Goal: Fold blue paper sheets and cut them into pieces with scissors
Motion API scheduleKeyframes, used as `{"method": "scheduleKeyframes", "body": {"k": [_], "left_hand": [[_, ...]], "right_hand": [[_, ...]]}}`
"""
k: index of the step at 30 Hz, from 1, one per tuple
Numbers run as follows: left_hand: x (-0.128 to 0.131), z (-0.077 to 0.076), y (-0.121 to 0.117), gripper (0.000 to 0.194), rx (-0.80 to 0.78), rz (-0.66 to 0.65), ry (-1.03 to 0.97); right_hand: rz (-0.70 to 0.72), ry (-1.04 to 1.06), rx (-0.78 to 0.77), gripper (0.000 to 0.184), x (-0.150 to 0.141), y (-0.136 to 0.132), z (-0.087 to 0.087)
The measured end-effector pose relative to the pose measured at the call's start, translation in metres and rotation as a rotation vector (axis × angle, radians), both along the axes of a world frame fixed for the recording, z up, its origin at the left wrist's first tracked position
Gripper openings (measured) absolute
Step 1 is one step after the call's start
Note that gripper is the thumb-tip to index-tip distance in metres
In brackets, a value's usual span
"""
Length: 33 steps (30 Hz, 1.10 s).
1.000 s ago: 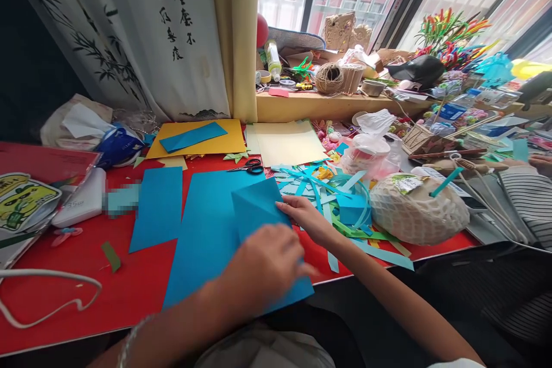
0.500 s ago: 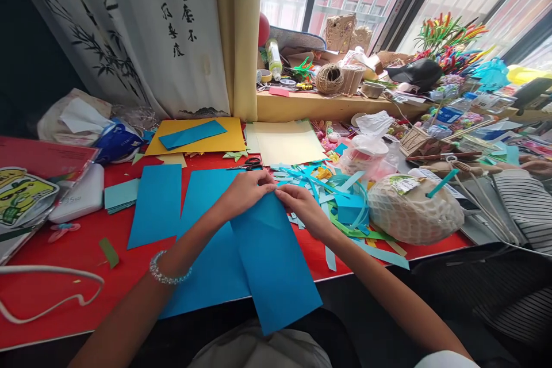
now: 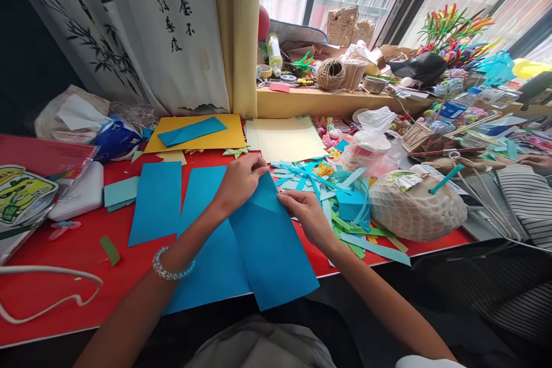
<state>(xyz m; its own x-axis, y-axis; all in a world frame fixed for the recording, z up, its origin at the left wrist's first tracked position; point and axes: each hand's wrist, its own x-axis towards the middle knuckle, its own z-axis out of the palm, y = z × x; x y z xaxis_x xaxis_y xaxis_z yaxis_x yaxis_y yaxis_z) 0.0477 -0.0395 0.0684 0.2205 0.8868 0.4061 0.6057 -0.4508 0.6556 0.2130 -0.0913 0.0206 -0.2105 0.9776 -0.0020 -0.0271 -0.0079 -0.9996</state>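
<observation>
My left hand (image 3: 242, 185) pinches the top end of a long blue paper piece (image 3: 276, 253). Thumb and fingers of my right hand (image 3: 307, 217) close on its right edge, a little below the top. The piece slants toward me, its lower end past the table's front edge, and a faint crease runs across its upper part. Partly beneath it lies a larger blue sheet (image 3: 207, 267) on the table. Left of that sheet is a separate blue rectangle of paper (image 3: 156, 204).
Cut paper strips (image 3: 336, 198) are heaped to the right, beside a net-wrapped coconut (image 3: 417, 206) with a straw. Cream sheets (image 3: 284, 139) and a yellow sheet (image 3: 202, 139) lie at the back. A white power bank (image 3: 81, 192) sits left. Another person's hand (image 3: 535, 162) shows at far right.
My right hand has slid down the paper's right edge, away from my left hand. My left hand has moved slightly up and left, and the paper's lower end has risen. The scissors are now hidden.
</observation>
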Motion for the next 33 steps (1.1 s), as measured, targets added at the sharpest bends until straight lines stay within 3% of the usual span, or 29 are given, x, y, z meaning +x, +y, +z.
{"method": "scheduleKeyframes", "body": {"k": [7, 17, 21, 24, 26, 27, 29, 31, 33], "left_hand": [[-0.014, 0.013, 0.014, 0.015, 0.054, 0.127, 0.024], [-0.037, -0.002, 0.040, 0.014, 0.110, 0.245, 0.033], [-0.047, 0.008, 0.044, 0.015, 0.252, 0.400, 0.034], [-0.046, 0.021, 0.017, 0.016, 0.528, 0.523, 0.032], [-0.036, 0.021, -0.022, 0.013, 0.717, 0.454, 0.168], [-0.028, 0.016, -0.045, 0.013, 0.824, 0.366, 0.270], [-0.007, -0.002, -0.093, 0.018, 0.981, -0.032, 0.513], [0.014, -0.028, -0.133, 0.020, 0.952, -0.226, 0.562], [0.031, -0.050, -0.155, 0.021, 0.892, -0.340, 0.547]], "right_hand": [[0.023, 0.012, -0.044, 0.028, 0.007, -0.021, -0.009], [0.033, 0.097, -0.251, 0.035, 0.012, -0.049, -0.019], [0.113, 0.077, -0.369, 0.037, 0.018, -0.063, -0.018], [0.151, 0.082, -0.399, 0.037, 0.025, -0.068, -0.012], [0.127, 0.146, -0.375, 0.041, 0.029, -0.064, -0.007], [0.105, 0.188, -0.369, 0.045, 0.029, -0.059, -0.005], [0.050, 0.259, -0.387, 0.050, 0.028, -0.044, -0.003], [0.014, 0.265, -0.393, 0.047, 0.025, -0.026, -0.003], [0.062, 0.201, -0.354, 0.041, 0.020, -0.010, -0.005]]}}
